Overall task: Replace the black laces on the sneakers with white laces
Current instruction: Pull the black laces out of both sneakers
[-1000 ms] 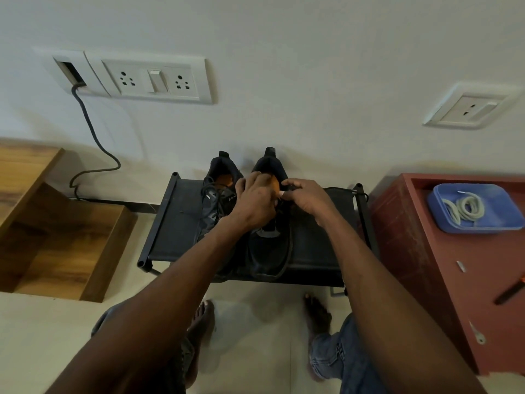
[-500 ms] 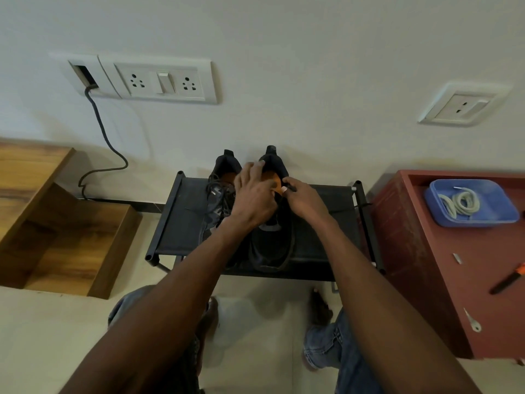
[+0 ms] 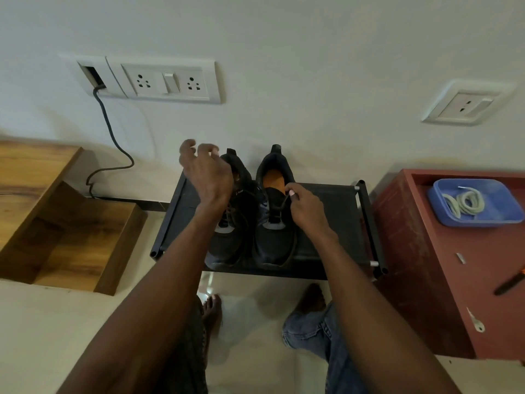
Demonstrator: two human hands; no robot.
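Lifting away from the right sneaker point(image 3: 274, 223), the left hand point(image 3: 208, 174) now hangs above the left sneaker point(image 3: 230, 217) with fingers loosely curled and nothing visible in them; half a second ago it covered the right shoe's tongue beside the other hand. Right hand point(image 3: 305, 207) remains at that shoe's far eyelets, thumb and forefinger pinching a black lace point(image 3: 282, 204) that runs down toward the eyelets.

Judgement: unlacing of the right shoe has started; one hand alone now draws the lace out.

Both sneakers sit side by side on the black rack point(image 3: 341, 220), heels toward the wall, toes near. Uppers are black with grey patches low on the lacing; an orange insole shows in the right one. Left shoe's black lace appears slack and tangled.

White laces point(image 3: 464, 203) lie coiled in the blue tray point(image 3: 500, 194) on the red cabinet point(image 3: 443, 280), well apart to the right, untouched.
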